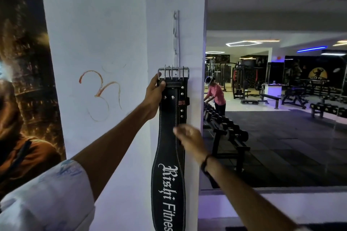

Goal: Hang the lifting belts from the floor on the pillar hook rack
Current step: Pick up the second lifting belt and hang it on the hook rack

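Observation:
A black leather lifting belt [169, 155] with white lettering hangs down the white pillar [112, 24]. Its metal buckle [173, 73] sits at the lowest hook of the vertical white hook rack [176, 39]. My left hand [155, 95] grips the belt's upper left edge just under the buckle. My right hand [189, 138] is blurred, with fingers at the belt's right edge lower down; whether it holds the belt is unclear. The hooks above the buckle are bare.
A large poster [24, 80] covers the wall left of the pillar. To the right a big mirror [277, 99] shows a dumbbell rack [225, 129], benches, machines and a person in a pink shirt [216, 97].

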